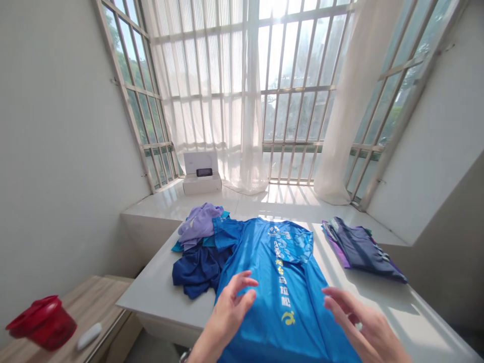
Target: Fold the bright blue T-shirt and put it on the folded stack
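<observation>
A blue T-shirt (260,282) with white and yellow lettering lies spread over the white table, its collar end toward the window. Its right side is folded inward, with that patterned sleeve lying across the chest. My left hand (234,307) is over the shirt's lower left part, fingers apart and curved, holding nothing. Over the shirt's right edge is my right hand (359,322), also with fingers apart and nothing in them. Whether either hand touches the cloth I cannot tell. The lower end of the shirt runs out of view.
Crumpled purple and navy clothes (200,257) lie left of the shirt. A stack of folded clothes (359,249) is at the right of the table (159,282). On the window ledge stands an open white box (202,186). A red container (45,322) rests on the wooden cabinet at lower left.
</observation>
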Demonstrator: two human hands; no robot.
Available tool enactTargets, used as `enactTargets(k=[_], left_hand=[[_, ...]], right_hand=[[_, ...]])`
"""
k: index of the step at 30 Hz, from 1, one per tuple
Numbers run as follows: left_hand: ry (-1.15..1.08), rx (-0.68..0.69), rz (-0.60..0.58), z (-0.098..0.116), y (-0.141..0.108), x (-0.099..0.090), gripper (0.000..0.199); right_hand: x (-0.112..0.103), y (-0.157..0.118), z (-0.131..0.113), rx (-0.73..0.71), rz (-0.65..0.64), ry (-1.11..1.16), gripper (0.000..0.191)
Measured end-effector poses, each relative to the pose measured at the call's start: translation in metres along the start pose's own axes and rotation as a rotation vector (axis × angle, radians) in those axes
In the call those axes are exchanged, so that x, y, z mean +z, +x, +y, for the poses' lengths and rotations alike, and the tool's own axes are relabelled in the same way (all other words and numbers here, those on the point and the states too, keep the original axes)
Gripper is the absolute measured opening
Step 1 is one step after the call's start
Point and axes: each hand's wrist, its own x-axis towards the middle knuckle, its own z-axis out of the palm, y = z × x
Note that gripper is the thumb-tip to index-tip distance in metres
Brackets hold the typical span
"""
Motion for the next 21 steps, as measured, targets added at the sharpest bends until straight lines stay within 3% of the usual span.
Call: enactTargets(k=[3,6,9,14,17,21], left_hand=[[-0.23,0.054,0.243,0.031,0.027,-0.021,0.012],[-0.432,-0.03,0.276,0.038,0.05,-0.025,0.017],[-0.543,-0.125,0.317,0.035,0.069,-0.02,0.022],[-0.627,-0.2,0.358,0.031,0.091,-0.016,0.036],[-0.52,-0.108,0.362,0.022,0.107,-0.016,0.041],[-0.229,0.03,0.45,0.002,0.134,-0.012,0.053]], right_hand=[[0.022,0.051,-0.064,-0.234,-0.107,0.006,0.045],[0.051,0.1,-0.121,-0.44,-0.242,0.049,0.039],[0.082,0.142,-0.154,-0.537,-0.254,0.065,0.033],[0.119,0.184,-0.153,-0.543,-0.27,0.092,0.033],[0.136,0.2,-0.137,-0.487,-0.347,0.178,0.033],[0.154,0.218,-0.116,-0.447,-0.419,0.218,0.033]])
